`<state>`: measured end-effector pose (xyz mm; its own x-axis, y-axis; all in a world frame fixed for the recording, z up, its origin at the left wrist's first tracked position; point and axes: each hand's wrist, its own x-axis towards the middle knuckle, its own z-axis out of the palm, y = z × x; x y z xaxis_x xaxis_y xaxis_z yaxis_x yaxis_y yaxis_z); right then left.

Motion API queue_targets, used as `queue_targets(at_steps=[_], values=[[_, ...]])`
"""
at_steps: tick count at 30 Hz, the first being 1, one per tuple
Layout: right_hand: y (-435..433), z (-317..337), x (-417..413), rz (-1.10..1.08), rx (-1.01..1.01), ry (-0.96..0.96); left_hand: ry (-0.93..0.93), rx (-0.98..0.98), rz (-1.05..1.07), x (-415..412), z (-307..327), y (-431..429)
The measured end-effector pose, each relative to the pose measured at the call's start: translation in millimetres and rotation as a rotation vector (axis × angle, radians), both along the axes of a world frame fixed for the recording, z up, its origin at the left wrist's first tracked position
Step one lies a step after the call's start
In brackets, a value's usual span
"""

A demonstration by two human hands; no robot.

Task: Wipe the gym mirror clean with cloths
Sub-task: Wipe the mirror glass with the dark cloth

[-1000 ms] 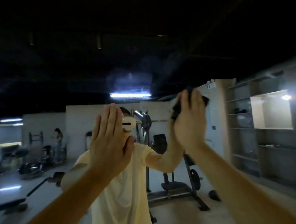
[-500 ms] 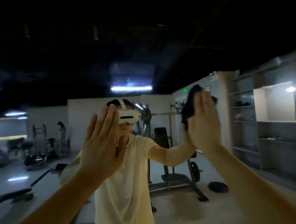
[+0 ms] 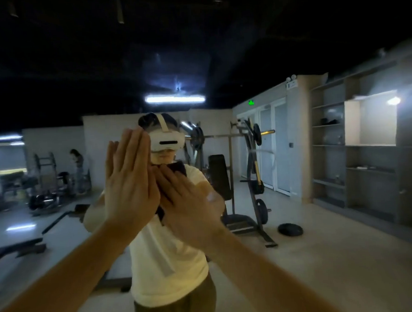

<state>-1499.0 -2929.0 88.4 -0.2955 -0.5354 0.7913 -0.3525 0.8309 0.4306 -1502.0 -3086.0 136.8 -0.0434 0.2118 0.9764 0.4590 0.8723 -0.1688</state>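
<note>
Two bare forearms reach up to the gym mirror (image 3: 336,256). The left hand (image 3: 130,181) is held flat at the glass, fingers straight and together, holding nothing. Just beside it the right hand (image 3: 191,204), fingers also straight, presses a dark cloth (image 3: 176,169) against the glass (its edges show above and below the palm). Reflected beyond: a barbell rack (image 3: 252,153) and wall shelves (image 3: 328,149).

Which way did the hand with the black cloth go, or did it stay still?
Yes. The right hand with the cloth slid left and down: it was right of the reflected black bench, now it is left of it.
</note>
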Motion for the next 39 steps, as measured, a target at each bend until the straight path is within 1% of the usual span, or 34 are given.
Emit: queue_targets(at_steps=[1,2,3,4,6,9,10,12,13,14,16,18,19,21,22,23,24,26,29,31,32,33,34,35,36,38,39], values=[[19,3,-1,-0.058,0.037,0.009,0.002,-0.016,0.013,-1,-6,4],[38,9,0,-0.129,0.021,0.015,0.002,-0.028,0.029,-2,-11,9],[61,16,0,-0.206,-0.039,0.030,0.003,-0.038,0.041,-3,-16,13],[86,23,1,-0.287,-0.117,0.037,0.007,-0.050,0.049,-5,-21,17],[134,29,4,-0.417,-0.298,-0.014,-0.005,-0.084,0.091,-11,-28,20],[180,20,6,-0.464,-0.655,-0.015,-0.053,-0.114,0.142,-19,-33,21],[178,17,5,-0.473,-0.773,-0.013,-0.060,-0.111,0.145,-20,-33,22],[147,16,2,-0.450,-0.944,-0.011,-0.072,-0.097,0.138,-18,-32,25],[127,15,2,-0.406,-0.987,-0.013,-0.076,-0.092,0.127,-17,-32,26],[105,14,3,-0.360,-0.988,-0.015,-0.077,-0.090,0.113,-16,-32,25],[62,4,5,-0.279,-0.878,0.003,-0.073,-0.101,0.078,-12,-31,21],[25,-15,8,-0.181,-0.641,-0.013,-0.062,-0.105,0.045,-8,-33,14],[15,-25,9,-0.139,-0.478,-0.030,-0.058,-0.101,0.031,-6,-37,10],[19,-36,11,-0.117,-0.127,-0.024,-0.053,-0.093,0.014,-4,-48,6],[33,-33,12,-0.128,-0.022,-0.005,-0.057,-0.090,0.009,-4,-54,7],[50,-27,13,-0.130,-0.018,-0.001,-0.066,-0.087,0.009,-4,-60,9],[69,-18,14,-0.134,-0.093,-0.002,-0.078,-0.091,0.014,-5,-64,12],[116,1,17,-0.222,-0.327,0.032,-0.106,-0.110,0.044,-8,-68,20],[184,15,11,-0.376,-0.784,0.021,-0.129,-0.090,0.090,-12,-71,31],[188,16,5,-0.426,-1.058,0.037,-0.118,-0.064,0.098,-14,-73,36],[173,15,3,-0.422,-1.108,0.064,-0.108,-0.046,0.097,-15,-74,39],[151,12,4,-0.381,-1.084,0.097,-0.098,-0.025,0.096,-15,-75,42],[126,5,6,-0.294,-0.988,0.101,-0.091,-0.005,0.098,-15,-76,46],[102,-4,7,-0.193,-0.824,0.069,-0.084,0.009,0.104,-15,-76,48],[83,-15,8,-0.108,-0.606,0.023,-0.075,0.011,0.113,-15,-76,50],[77,-29,8,-0.067,-0.172,-0.008,-0.064,-0.004,0.128,-14,-77,48],[90,-24,4,-0.082,-0.030,0.014,-0.070,-0.015,0.131,-15,-77,47]])
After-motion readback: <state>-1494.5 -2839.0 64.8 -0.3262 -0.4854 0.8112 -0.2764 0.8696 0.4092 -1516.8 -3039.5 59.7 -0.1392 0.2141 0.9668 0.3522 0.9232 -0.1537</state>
